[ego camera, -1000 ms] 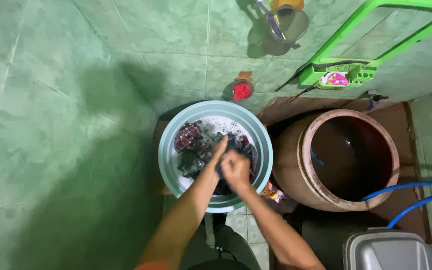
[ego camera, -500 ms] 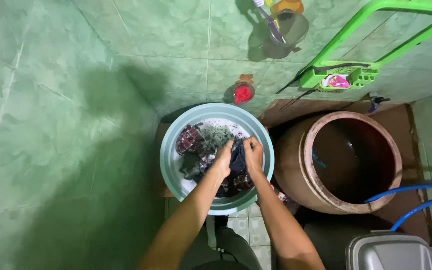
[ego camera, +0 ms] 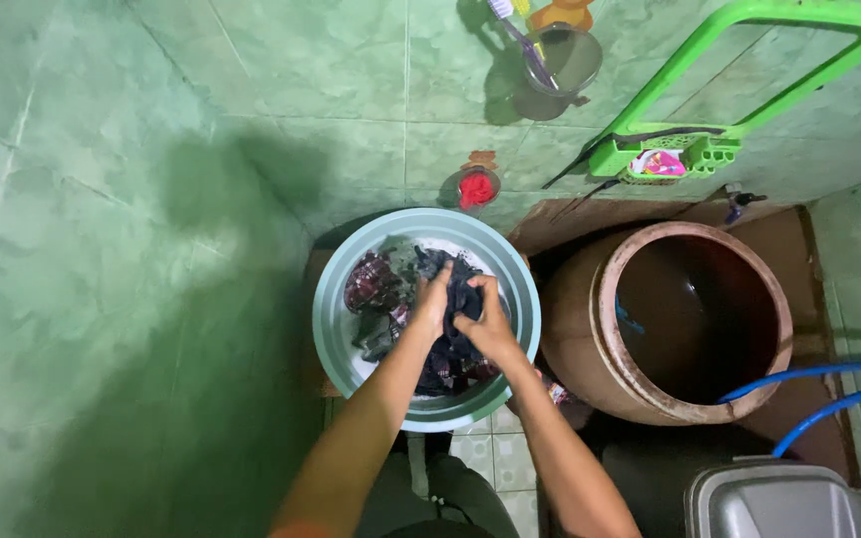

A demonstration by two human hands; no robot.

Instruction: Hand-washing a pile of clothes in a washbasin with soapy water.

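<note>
Head view: your left hand [ego camera: 433, 302] and right hand [ego camera: 483, 321] both clench the dark garment [ego camera: 458, 289] over the basin [ego camera: 336, 344]; other soaked clothes [ego camera: 373, 282] remain unscrubbed.

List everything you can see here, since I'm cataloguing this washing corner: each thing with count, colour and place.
basin: one, pale blue-green, floor centre
dark garment: one, navy, over the basin, gripped
soaking clothes: several, dark red and black, in the basin
water jar: one, brown, right of the basin
hoses: two, blue, far right
rack: one, bright green, upper right
small cup: one, red inside, behind the basin
bin lid: one, grey, bottom right
left hand: on the garment
right hand: on the garment
</note>
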